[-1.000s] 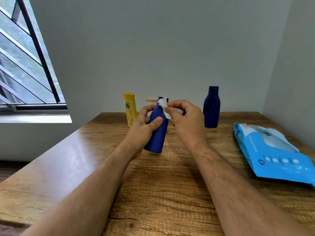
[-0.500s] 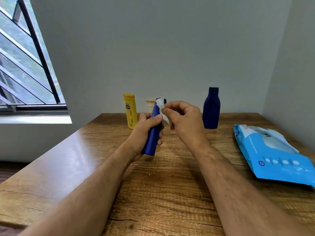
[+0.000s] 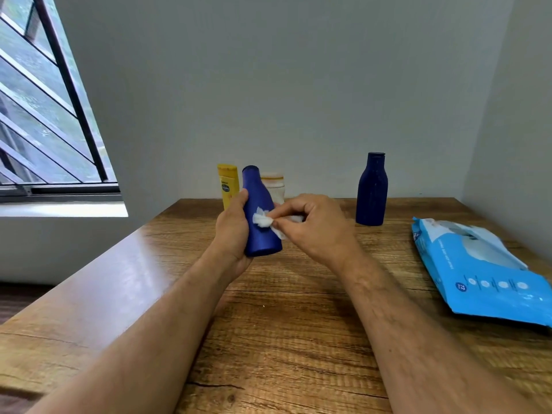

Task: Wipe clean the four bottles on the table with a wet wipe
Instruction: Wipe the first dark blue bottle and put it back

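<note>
Forearms, two of them and bare, reach out over the brown wood-grain table. To the right lies one flat light-blue pack of wet wipes. Further out, the left hand curls round one bright blue plastic bottle, held almost upright above the tabletop. The right hand pinches one crumpled white wet wipe against the bottle's side. Beyond stand three more bottles near the wall: one yellow squeeze bottle, one pale cream bottle partly hidden, and one dark navy bottle well apart to the right.
</note>
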Demonstrator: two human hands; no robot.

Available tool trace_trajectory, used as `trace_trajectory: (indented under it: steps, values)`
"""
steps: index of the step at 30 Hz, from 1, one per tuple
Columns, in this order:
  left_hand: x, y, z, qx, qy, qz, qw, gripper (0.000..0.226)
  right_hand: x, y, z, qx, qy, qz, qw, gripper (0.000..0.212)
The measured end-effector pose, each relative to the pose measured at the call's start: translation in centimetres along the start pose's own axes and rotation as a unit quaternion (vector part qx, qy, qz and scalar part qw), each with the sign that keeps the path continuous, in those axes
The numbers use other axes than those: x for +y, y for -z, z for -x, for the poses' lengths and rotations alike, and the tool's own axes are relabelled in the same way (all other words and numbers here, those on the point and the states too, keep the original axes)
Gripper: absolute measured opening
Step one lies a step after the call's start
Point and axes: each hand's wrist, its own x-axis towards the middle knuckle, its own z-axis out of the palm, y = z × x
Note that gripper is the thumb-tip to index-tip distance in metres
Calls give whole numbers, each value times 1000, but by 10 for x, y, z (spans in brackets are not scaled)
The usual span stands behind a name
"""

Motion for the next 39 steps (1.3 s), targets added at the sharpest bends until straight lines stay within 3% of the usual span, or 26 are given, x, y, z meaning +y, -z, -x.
trace_trajectory:
  steps: [3, 5, 9, 12, 16, 22, 25, 27, 30, 34, 39]
  values:
    - [2, 6, -4, 17, 9, 32, 999, 48, -3, 1, 2, -53, 13, 21, 998, 16]
    - [2, 9, -5, 29, 10, 46, 998, 49, -4, 3, 2, -47, 18, 8, 999, 15]
    - [4, 4, -1, 30, -2, 75, 997, 39, -4, 2, -1, 36, 8, -35, 999, 12]
    - [1, -4, 8, -1, -25, 8, 1000, 35, -1, 0, -4, 83, 7, -76, 994, 13]
    - [-3, -9, 12, -28, -26, -24, 999, 36, -2, -4, -3, 44, 6, 2, 999, 13]
    - [4, 1, 1, 19, 3, 31, 999, 44, -6, -4, 1, -32, 57, 110, 992, 14]
    - [4, 3, -3, 46, 21, 68, 996, 46, -7, -3, 2, -42, 53, 97, 993, 14]
    - [5, 8, -6, 59, 22, 83, 995, 48, -7, -1, 1, -24, 24, 26, 999, 14]
    - [8, 13, -8, 60, 17, 118, 991, 37, -1, -2, -4, 63, -16, -18, 998, 11]
    - [8, 9, -7, 51, 12, 138, 989, 35, -3, -2, -5, 149, 14, -60, 987, 11]
    - [7, 3, -4, 12, 5, 75, 997, 38, -6, -12, 2, -4, 95, 159, 983, 18]
